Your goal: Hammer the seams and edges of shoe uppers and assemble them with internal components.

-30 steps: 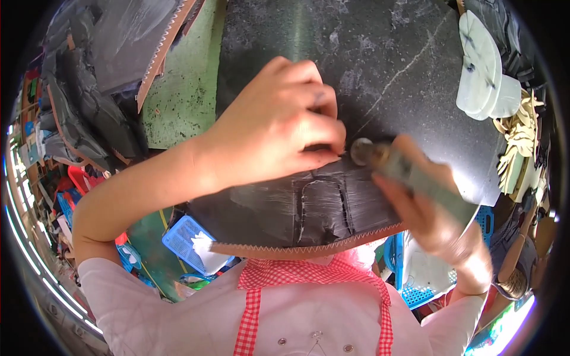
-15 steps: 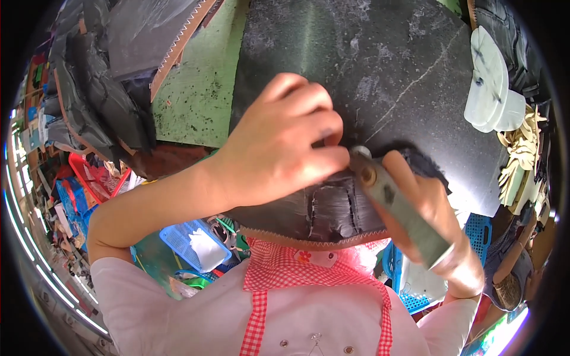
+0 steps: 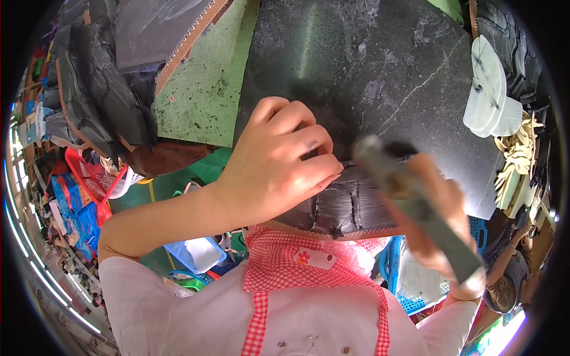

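Observation:
My left hand [image 3: 279, 160] has its fingers curled and pinched at the far edge of a black leather-like piece [image 3: 335, 204]. That piece has stitched folds, and a zigzag-sewn brown strip runs along its near edge. It lies at the front of a dark stone-like slab [image 3: 356, 77], close to my body. My right hand [image 3: 442, 202] is wrapped around a hammer [image 3: 433, 222], blurred by motion. The hammer's round striking face hangs over the piece's far edge, just right of my left fingertips. Whatever lies under those fingertips is hidden.
More black pieces [image 3: 101, 77] are piled at the left on a green board [image 3: 199, 89]. White translucent templates [image 3: 487, 89] and beige cut strips [image 3: 518, 160] lie at the right. Below stand a red basket [image 3: 98, 178] and blue baskets [image 3: 196, 252]. Another person [image 3: 504, 279] is at far right.
The hammer has lifted off the edge, tilted and blurred. My left hand and the black piece have shifted slightly in view; the left fingers remain curled at the edge.

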{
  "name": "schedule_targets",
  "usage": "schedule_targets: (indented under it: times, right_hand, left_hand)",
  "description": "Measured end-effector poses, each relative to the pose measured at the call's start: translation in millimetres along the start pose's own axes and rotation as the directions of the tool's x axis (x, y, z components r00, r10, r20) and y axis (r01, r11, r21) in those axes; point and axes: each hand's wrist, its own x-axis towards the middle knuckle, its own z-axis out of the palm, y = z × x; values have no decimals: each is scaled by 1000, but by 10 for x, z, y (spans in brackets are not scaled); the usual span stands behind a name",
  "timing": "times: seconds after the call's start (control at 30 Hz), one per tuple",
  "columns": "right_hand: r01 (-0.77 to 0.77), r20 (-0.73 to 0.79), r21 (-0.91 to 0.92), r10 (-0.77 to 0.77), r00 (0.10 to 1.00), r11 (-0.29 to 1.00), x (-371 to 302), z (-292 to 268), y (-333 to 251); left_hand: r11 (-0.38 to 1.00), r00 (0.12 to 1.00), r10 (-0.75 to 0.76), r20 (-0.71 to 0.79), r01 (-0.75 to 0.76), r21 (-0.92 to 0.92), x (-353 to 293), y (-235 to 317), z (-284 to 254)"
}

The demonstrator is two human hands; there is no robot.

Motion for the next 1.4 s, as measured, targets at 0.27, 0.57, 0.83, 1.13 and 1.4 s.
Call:
schedule_targets:
  times: [0.27,0.57,0.83,1.13,1.4]
  right_hand:
    - [102,77,-187,-89,993,977,88,122,-72]
    - [85,5,-175,-85,996,981,120,3,-216]
    - [-145,-134,60,152,979,988,-177,-241,-92]
    - [-311,-70,100,319,945,945,-444,-192,179]
    - [-291,-257,84,303,918,953,-418,-394,119]
  left_hand:
    - [1000,1000,-7,10,7,-4,25,-15,-30]
    - [996,999,-51,-21,49,-74,-101,-34,25]
    - [986,998,50,31,-45,-160,308,-130,-21]
    - [975,973,204,104,-192,-110,854,-141,357]
    - [963,961,231,151,-204,-174,834,-63,343]
